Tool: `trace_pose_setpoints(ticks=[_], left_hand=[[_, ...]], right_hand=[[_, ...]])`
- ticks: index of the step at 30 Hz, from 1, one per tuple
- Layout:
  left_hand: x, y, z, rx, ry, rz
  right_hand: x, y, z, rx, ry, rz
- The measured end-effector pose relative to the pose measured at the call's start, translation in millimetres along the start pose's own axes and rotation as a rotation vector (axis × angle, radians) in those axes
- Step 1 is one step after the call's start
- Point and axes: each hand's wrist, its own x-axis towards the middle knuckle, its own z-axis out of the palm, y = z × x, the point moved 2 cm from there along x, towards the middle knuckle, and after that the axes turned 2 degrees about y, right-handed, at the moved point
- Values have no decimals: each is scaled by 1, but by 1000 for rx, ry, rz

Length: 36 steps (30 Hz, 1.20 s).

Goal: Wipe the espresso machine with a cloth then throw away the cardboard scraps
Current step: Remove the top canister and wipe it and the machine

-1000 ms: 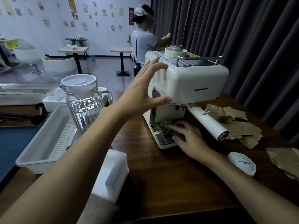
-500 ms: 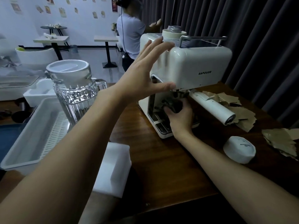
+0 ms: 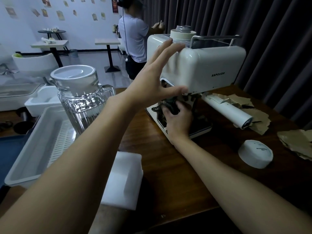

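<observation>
Espresso machine [image 3: 207, 68]: stands at the far side of the desk [image 3: 177, 168], cream body, its white handle [image 3: 228, 110] jutting out to the right.
Cloth [image 3: 163, 108]: dark and bunched in the recess under the brew head, above the machine's base; the fingers hide part of it.
Right grip [image 3: 179, 120]: fingers are curled over the cloth and press it into the recess; it has hold of the cloth and nothing else.
Left grip [image 3: 152, 85]: wide open, fingers straight and spread along the machine's left end, thumb under the lower edge. It holds nothing and looks to brace the body, though firm contact cannot be told through the blur.
Scraps [image 3: 260, 115]: torn brown cardboard on the desk right of the machine, some under the handle, more near the right edge; no grip is on them.
Step in hand: the wipe, judged to be at the recess; the throwing away is not yet begun.
Progress: likely the first half, since all the scraps lie on the desk.
Next move calls for: working the cloth over the other faces with the left grip steadying the machine so that it does not slide. Then the cloth goes down and the scraps are gathered, reaching round the handle and the white cap [image 3: 255, 156] beside them. Where the scraps go is not shown.
</observation>
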Motion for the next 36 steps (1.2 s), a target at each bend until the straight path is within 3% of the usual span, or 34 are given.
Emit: trace_pose_setpoints(ticks=[3, 8, 14, 20, 25, 30, 36], left_hand=[[1, -2, 0, -2, -1, -6], [1, -1, 0, -16, -10, -30], [0, 1, -2, -27, -15, -24], [0, 2, -1, -34, -18, -32], [0, 1, -1, -30, -16, -35], [0, 0, 0, -33, -9, -32], [-1, -2, 1, -21, -6, -23]], right_hand=[[7, -3, -6, -72, 41, -70], [14, -12, -6, 69, 270, 0], [7, -8, 8, -101, 125, -82], [21, 5, -7, -67, 153, 80], [22, 11, -11, -273, -1, -9], [25, 14, -25, -683, -119, -14], [6, 10, -33, -614, -91, -132]])
